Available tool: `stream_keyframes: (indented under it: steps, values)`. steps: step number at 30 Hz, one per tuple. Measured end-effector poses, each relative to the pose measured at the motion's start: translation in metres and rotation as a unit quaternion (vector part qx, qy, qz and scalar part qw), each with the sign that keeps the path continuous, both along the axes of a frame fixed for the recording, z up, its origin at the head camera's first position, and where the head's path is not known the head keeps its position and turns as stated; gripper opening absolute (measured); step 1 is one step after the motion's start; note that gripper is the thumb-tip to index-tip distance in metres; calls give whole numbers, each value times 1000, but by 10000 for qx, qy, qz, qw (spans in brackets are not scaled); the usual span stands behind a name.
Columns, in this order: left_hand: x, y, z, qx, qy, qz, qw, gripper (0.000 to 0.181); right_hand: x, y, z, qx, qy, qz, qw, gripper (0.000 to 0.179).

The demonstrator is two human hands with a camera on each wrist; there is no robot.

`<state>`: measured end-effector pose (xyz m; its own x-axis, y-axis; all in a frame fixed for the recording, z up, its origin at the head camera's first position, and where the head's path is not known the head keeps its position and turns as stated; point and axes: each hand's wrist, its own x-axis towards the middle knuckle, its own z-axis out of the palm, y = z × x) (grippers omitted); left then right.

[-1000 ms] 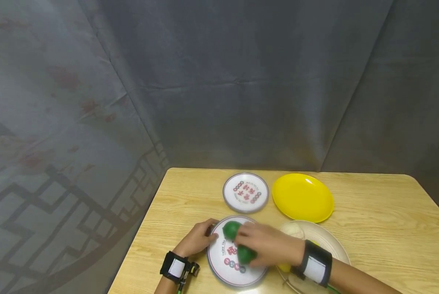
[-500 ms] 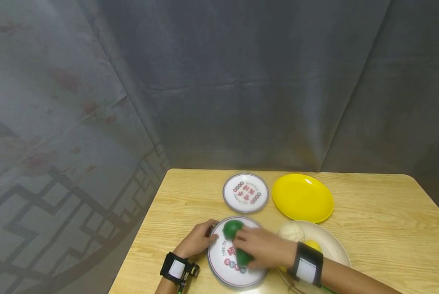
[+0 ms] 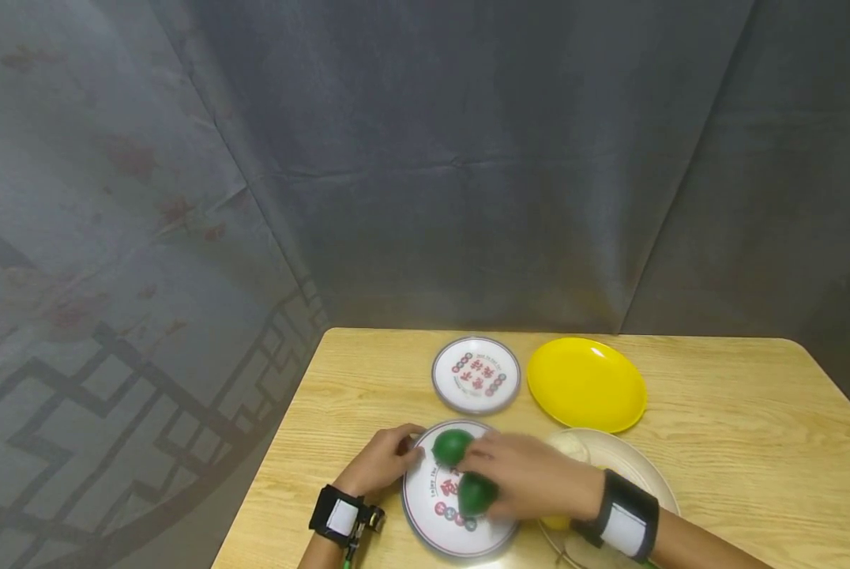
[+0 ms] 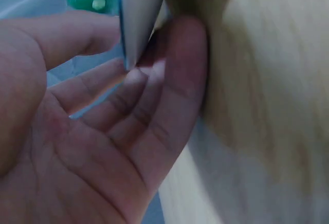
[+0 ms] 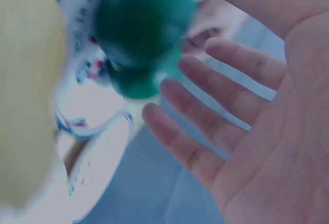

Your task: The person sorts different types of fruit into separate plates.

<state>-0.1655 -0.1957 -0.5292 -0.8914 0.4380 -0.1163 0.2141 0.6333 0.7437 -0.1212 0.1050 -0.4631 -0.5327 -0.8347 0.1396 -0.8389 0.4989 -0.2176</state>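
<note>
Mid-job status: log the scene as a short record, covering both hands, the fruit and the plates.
left hand: pinches the rim of the near printed plate
right hand: over that plate's right side, fingers extended
green fruit: farther one and nearer one, right hand beside the latter, contact unclear
beige plate: pale round item and yellow item, both partly hidden
back of table: far printed plate, left of yellow plate

Right hand (image 5: 267,116) right of nearer green fruit (image 5: 146,18), fingers straight, spread; second green fruit (image 5: 134,84) below it, printed white plate (image 5: 90,106) behind, blurred pale-yellow object (image 5: 28,80) left.
</note>
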Motion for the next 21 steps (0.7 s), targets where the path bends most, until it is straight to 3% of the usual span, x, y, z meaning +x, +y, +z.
stream_keyframes:
  steps: [4,8,11,15,17,18,21]
  values:
    - [-12,0,4,-110,353,121,9992,35,12,31,18,-394,-440,-388,9975,59]
    - [-33,4,7,-27,414,166,9990,37,27,69,23,-558,-198,-827,9948,61]
    - [-55,7,9,113,359,167,9992,42,41,96,17,-521,-163,-1194,9913,60]
    - [-82,15,11,509,34,375,9980,52,59,121,4,-233,-1219,-1804,9757,65]
    - [-94,21,11,782,-223,536,9952,56,67,128,-3,-168,-1438,-1946,9701,70]
    - [-99,24,10,876,-319,619,9937,57,70,131,-7,-177,-1415,-1964,9701,71]
    - [-111,34,8,1115,-596,826,9885,60,74,136,-19,-418,-705,-1784,9805,70]
